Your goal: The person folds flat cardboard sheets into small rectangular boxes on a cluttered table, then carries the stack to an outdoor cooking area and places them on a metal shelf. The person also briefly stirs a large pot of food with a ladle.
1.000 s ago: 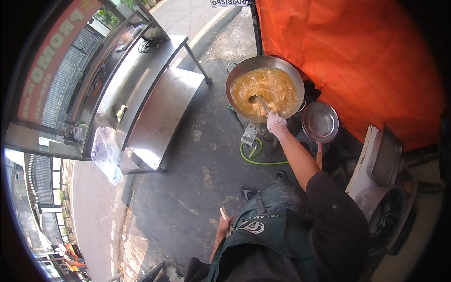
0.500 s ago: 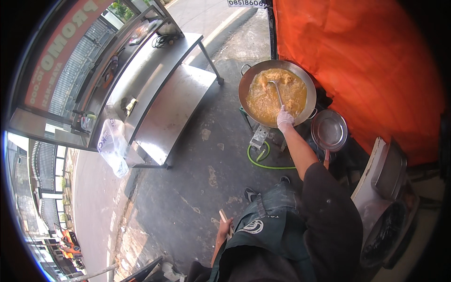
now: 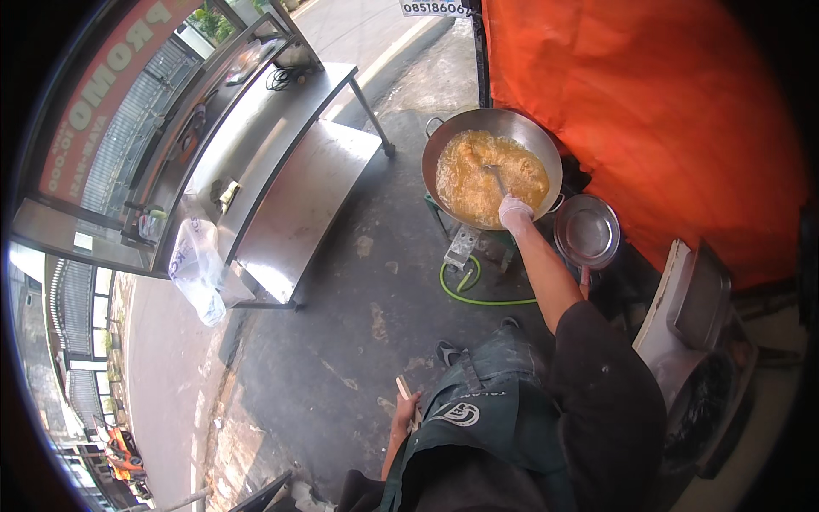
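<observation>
A wide metal wok (image 3: 432, 162) with two loop handles holds bubbling golden oil (image 3: 465, 192) and several battered pieces of frying food (image 3: 520, 175). My right hand (image 3: 514, 211), in a thin clear glove, is closed round the handle of a metal spatula (image 3: 498, 177). The spatula's head lies among the food, partly sunk in the oil. Low beside my apron, my bare left hand (image 3: 404, 415) grips a pale wooden stick (image 3: 403, 387), whose lower part is hidden.
A round metal strainer (image 3: 587, 230) sits right of the wok. Below are a burner fitting (image 3: 461, 246) and a green hose (image 3: 478, 299). An orange tarp (image 3: 631, 111) hangs at right, above a pale bin (image 3: 674, 358). A steel cart (image 3: 311, 192) with a plastic bag (image 3: 198, 269) stands left.
My right hand has shifted the spatula slightly within the wok, and the food has bunched toward the right. The whole view has drifted a little. My left hand keeps its grip.
</observation>
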Available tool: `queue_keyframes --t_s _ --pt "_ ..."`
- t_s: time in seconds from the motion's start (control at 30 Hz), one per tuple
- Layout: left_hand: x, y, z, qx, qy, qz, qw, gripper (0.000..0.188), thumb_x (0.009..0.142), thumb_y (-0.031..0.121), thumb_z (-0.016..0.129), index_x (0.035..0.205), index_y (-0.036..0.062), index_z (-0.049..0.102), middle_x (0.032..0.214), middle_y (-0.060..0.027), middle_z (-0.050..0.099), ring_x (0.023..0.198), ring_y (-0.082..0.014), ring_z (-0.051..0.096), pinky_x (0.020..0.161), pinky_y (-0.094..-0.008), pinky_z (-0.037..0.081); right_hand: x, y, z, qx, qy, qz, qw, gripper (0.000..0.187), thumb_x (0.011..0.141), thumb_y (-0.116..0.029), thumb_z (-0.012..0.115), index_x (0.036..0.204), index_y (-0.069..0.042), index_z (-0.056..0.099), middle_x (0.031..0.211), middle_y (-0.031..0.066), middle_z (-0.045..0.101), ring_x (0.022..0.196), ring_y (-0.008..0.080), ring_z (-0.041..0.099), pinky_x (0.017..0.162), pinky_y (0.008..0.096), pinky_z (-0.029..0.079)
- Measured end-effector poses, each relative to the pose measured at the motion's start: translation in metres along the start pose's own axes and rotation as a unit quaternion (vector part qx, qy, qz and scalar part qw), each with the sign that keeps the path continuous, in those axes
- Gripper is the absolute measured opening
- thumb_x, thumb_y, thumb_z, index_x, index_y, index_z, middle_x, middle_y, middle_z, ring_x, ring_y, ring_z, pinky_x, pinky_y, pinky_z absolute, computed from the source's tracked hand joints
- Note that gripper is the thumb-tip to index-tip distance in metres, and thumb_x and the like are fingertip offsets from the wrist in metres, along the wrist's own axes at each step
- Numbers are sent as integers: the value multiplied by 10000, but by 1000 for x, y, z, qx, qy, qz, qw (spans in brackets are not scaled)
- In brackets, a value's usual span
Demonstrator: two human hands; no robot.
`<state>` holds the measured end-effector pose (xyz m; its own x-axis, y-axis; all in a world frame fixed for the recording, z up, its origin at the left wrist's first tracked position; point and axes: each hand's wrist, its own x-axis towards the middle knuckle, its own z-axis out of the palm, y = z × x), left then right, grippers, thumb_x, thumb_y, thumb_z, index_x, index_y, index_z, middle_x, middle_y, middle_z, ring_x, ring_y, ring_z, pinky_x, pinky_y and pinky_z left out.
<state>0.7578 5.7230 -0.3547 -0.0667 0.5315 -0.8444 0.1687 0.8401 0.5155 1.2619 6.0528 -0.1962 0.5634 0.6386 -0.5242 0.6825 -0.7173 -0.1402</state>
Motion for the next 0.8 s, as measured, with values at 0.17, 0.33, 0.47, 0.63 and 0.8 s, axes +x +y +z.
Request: queue_keyframes --t_s 0.17,0.33,0.47,0.63,0.8 --pt "-1 5 7 -7 3 30 1000 673 837 231 734 1279 -10 288 902 -128 569 663 -182 583 575 -330 517 -20 -4 -57 -141 -89 -76 983 360 829 -83 627 1184 -40 671 1279 121 631 1168 356 609 905 473 529" --pt "-13 18 9 5 13 14 1000 690 828 212 742 1289 -17 282 915 -126 564 704 -186 585 584 -337 518 13 34 -103 -269 -90 -192 939 315 725 -42 670 1033 -43 737 1007 157 718 904 297 706 741 440 565" --pt "-15 4 5 -11 9 5 1000 660 825 199 746 1257 -20 297 890 -120 561 686 -191 585 577 -338 520 -22 51 -134 -337 -84 -242 906 279 686 -16 668 953 -6 746 890 176 724 834 284 717 697 421 563" --pt "-18 -4 -1 33 1 32 999 638 826 180 746 1237 -20 302 829 -102 550 626 -181 566 545 -340 512 -94 60 -158 -230 -143 -207 940 471 749 -33 515 1213 -13 592 722 153 671 571 235 671 526 378 529" --pt "-8 3 6 3 4 19 1000 637 830 168 741 1247 -30 303 789 -87 546 611 -168 559 530 -343 506 -126 59 -124 -137 -145 -171 965 221 727 -20 535 826 69 712 696 171 696 604 263 699 556 404 549"
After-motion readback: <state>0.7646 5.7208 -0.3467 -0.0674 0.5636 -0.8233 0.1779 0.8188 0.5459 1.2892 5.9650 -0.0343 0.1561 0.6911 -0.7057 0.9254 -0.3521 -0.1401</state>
